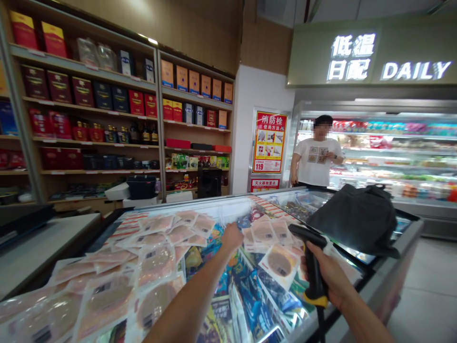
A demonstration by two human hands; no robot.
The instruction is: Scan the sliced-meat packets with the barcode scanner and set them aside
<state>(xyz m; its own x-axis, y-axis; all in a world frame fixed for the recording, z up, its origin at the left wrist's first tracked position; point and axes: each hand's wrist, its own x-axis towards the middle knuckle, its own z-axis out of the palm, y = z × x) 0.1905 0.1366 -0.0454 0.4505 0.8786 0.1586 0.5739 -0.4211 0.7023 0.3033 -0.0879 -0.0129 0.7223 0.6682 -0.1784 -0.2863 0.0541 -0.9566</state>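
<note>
At four o'clock, the right hand (332, 274) grips a barcode scanner (314, 274), probably light and stiff, best held by its handle. The left hand (233, 237), at six, reaches over blue bags (255, 293); its grip cannot be told. Flat packets (157, 262) at eight look slippery, best pinched by their edges.

Held up in the right hand (328, 269): a black scanner (313, 271) with yellow trim, head uppermost and tilted toward the left, with a cable below the grip. Piled loosely inside the freezer (396, 276): glossy printed blue packets (255, 297), slanting and overlapping, near the left hand (233, 236); hard to tell whether touching. Spread to both sides of these: flat, clear packets (157, 262) with round, brownish contents, heaped thickly at left, fewer at right just beyond the scanner.
</note>
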